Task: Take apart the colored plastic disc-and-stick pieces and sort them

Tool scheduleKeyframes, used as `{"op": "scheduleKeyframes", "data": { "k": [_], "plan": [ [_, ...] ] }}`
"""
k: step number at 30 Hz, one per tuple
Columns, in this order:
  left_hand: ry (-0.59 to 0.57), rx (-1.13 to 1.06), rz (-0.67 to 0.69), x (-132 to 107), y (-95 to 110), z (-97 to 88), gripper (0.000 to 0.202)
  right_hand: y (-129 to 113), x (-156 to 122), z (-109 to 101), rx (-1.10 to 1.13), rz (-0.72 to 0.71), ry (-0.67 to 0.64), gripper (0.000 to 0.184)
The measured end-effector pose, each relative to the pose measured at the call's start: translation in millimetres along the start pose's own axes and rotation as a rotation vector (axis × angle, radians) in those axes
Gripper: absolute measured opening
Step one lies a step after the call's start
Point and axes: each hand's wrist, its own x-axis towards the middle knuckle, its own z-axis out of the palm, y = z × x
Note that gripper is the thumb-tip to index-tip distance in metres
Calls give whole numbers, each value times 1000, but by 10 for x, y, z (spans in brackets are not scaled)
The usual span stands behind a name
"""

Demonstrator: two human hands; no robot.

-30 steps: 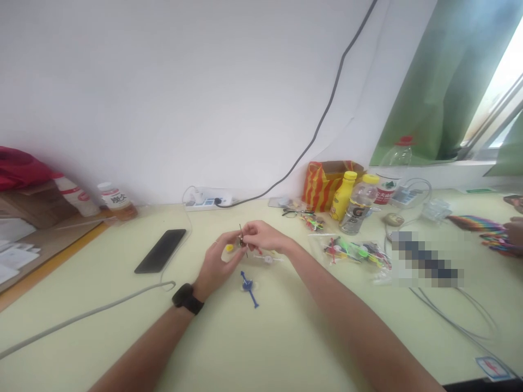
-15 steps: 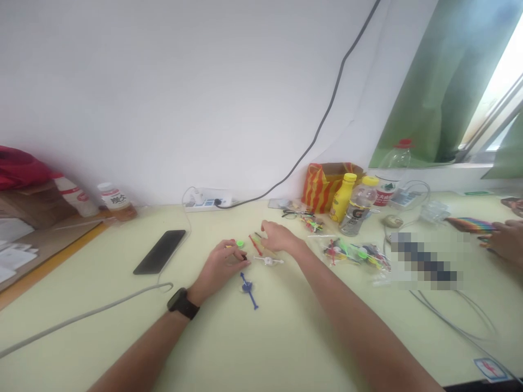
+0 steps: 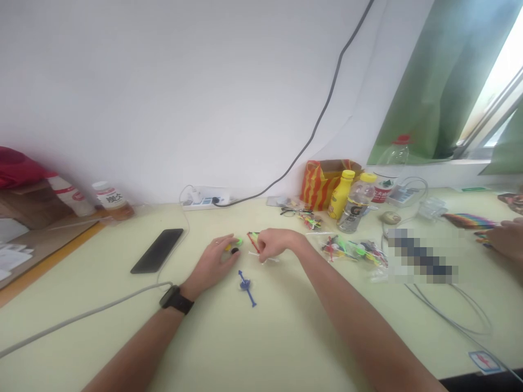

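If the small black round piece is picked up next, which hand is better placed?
Probably the left hand: its thumb is right beside the black round piece, and that hand looks open. The right hand is farther off, bunched at the white arrow-ended piece.

Phone: black, flat on the table
Power strip: white, near the wall, dark plug in it
Striped bag: red and yellow, upright
Yellow bottle: just beside a clear, yellow-capped bottle
Red-capped bottle: behind that pair, larger
Curtain: green, beside the window
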Motion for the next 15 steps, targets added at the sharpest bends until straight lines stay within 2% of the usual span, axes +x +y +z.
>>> {"op": "scheduleKeyframes", "data": {
  "k": [6, 11, 15],
  "plan": [
    [16, 31, 0, 60, -2, 16, 30, 1, -21, -3, 231, -82, -63, 17],
    [103, 61, -64, 47, 58, -35, 37, 43, 20, 4, 344, -90, 82, 23],
    [75, -5, -148, 21, 57, -38, 37, 74, 54, 13, 517, -146, 146, 19]
  ]
}}
